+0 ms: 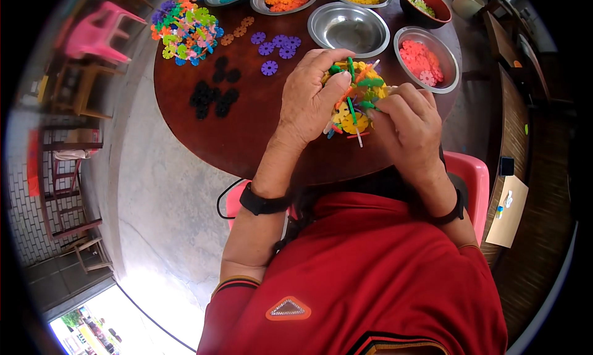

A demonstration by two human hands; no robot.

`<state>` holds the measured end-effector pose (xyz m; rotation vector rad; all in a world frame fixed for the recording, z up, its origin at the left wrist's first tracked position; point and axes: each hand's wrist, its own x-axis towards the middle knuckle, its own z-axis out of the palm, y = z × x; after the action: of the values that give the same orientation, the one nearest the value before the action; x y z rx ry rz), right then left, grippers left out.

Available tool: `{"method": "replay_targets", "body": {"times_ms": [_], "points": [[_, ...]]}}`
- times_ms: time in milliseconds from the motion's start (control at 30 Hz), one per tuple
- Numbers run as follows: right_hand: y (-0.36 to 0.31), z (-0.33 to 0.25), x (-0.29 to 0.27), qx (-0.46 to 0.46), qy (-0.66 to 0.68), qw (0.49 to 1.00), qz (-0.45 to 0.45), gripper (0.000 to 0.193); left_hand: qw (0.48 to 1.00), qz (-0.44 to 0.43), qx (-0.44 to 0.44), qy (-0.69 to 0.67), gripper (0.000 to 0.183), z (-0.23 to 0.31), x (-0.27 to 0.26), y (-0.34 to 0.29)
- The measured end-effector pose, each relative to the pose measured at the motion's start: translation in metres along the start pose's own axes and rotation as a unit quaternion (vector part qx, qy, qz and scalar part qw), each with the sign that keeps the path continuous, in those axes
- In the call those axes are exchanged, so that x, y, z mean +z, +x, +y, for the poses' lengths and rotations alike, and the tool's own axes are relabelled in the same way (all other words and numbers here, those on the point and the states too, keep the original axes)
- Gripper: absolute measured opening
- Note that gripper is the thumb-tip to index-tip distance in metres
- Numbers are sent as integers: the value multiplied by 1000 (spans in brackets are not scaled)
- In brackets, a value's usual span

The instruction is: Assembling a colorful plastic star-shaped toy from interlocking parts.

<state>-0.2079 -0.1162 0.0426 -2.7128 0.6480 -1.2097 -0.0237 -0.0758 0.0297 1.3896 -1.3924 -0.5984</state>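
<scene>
- Head view: the left hand (312,99) is curled around the left and top of a multicoloured cluster of interlocked discs (353,121), its thumb lying on the side nearest the wearer.
- The right hand (411,123) is bent at the cluster's right side, thumb and fingertips closed on a green piece (368,105); folded fingers hide part of that grip.
- The cluster, mainly yellow and green, is held between the 2 hands above the near part of the round brown table (247,142).
- On the table, left of the hands, lie black discs (213,97) in a loose group, with 6 purple discs (269,67) and 3 orange discs (239,31) farther away.
- A larger multicoloured ball (188,34) sits near the table's left edge.
- Beyond the hands stands a shiny steel bowl (349,31); to its right, another steel bowl (448,54) holds pinkish-red discs (420,60).
- A dark red bowl (426,20) with yellow-green pieces stands behind that.
</scene>
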Motion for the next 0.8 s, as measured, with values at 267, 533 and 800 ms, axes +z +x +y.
{"method": "replay_targets", "body": {"times_ms": [267,533,800], "points": [[2,6,0,53,13,999,-3,14,1000,8,-1,14,36,-2,2,-1],[2,5,0,99,51,994,-13,14,1000,-6,12,9,34,-2,0,0],[6,2,-1,115,95,989,-8,13,999,-6,26,21,31,-4,-3,0]]}}
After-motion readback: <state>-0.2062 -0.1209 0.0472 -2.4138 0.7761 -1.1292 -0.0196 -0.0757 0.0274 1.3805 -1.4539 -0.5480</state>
